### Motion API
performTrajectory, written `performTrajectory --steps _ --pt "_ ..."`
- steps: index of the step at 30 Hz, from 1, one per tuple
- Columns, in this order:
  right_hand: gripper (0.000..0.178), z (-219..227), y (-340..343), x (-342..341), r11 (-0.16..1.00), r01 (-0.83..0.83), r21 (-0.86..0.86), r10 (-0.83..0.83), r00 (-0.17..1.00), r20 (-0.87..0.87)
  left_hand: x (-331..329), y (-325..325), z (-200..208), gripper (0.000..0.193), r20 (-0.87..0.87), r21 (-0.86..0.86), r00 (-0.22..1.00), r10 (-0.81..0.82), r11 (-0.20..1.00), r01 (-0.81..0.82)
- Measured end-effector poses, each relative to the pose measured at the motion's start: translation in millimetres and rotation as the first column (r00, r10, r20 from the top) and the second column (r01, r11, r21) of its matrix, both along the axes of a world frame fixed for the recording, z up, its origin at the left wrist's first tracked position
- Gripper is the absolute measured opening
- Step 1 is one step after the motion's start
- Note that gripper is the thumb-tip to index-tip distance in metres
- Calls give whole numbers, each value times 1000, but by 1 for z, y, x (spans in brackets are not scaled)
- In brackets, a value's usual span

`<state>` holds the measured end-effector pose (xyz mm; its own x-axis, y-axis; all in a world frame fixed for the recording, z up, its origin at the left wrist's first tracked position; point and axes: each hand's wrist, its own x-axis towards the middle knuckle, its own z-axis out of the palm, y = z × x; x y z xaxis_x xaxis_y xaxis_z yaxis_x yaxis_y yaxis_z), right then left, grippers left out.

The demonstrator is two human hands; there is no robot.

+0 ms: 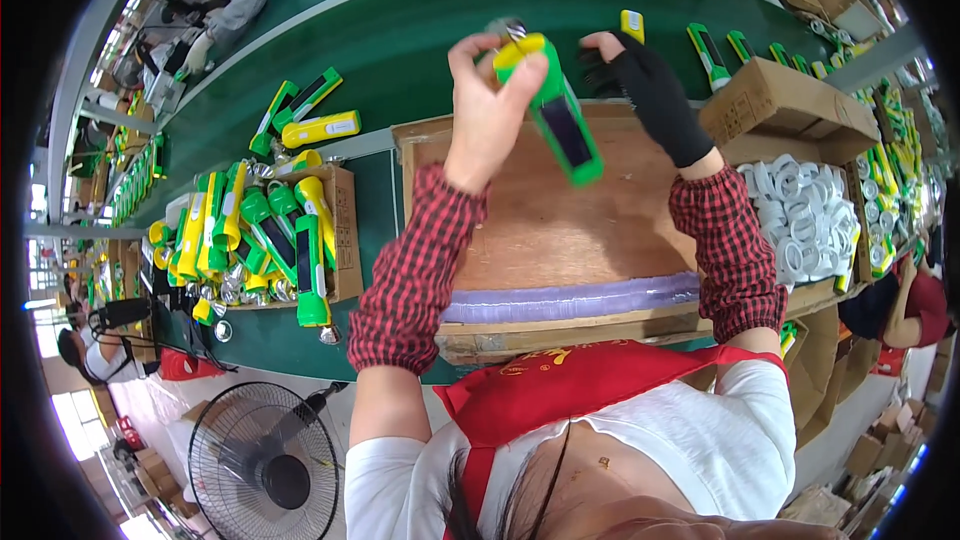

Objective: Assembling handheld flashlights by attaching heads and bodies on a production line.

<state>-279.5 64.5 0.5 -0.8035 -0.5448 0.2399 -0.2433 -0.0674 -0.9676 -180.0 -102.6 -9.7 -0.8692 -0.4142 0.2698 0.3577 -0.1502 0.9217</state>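
Note:
Above the far part of the wooden board, my left hand (490,105) is closed around the yellow head end of a green and yellow flashlight (568,130). It hangs tilted, with a long dark panel on its green body. A blurred shiny metallic piece (510,30) shows at its top, beside my fingers. My right hand (650,95), in a black glove with bare fingertips, is raised just right of the flashlight, apart from it. Its fingers are smeared by motion. Past them a small yellow flashlight (632,24) lies on the green belt.
Left stands a carton (346,230) heaped with flashlights and reflectors; three loose flashlights (320,128) lie beyond it. At right, white rings (800,215) fill a tray beside a cardboard box (790,105). A purple strip (570,300) edges the board (560,230). A fan (270,465) stands lower left; co-workers sit nearby.

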Motion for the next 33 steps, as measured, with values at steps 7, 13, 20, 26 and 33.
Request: performTrajectory --steps 7,13,20,26,33 --pt "36 -14 30 76 973 -228 -16 215 890 403 111 65 -6 47 294 64 888 -353 934 350" --pt "36 -26 83 157 959 -50 280 178 873 -454 154 99 -44 49 410 469 721 -558 807 358" --pt "41 -31 132 215 919 118 376 87 871 -484 179 122 -60 33 319 658 626 -711 642 394" --pt "37 -63 206 205 517 488 704 -154 861 -484 183 115 -64 28 423 558 664 -617 754 346" --pt "48 -66 198 205 410 381 829 -19 912 -410 187 112 -62 32 403 551 681 -611 757 352"
